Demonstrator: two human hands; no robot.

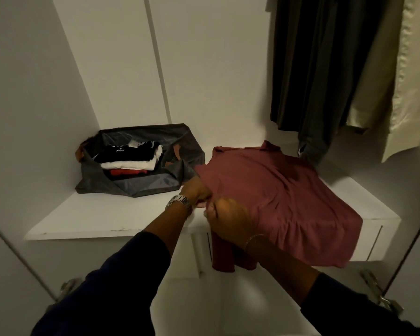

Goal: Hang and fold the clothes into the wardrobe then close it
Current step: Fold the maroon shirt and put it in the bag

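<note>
Fingers of the left hand curl round the near edge of the maroon shirt, pinching it; the right hand grips the same edge just beside it, its fingers mostly hidden under the cloth. The shirt lies spread over the right part of the white shelf, a sleeve hanging off the front. Left of it sits an open grey bag of folded clothes. Dark garments hang above right.

The maroon shirt hid the right hand's fingers; the hanging clothes were cut off at the top edge.
</note>
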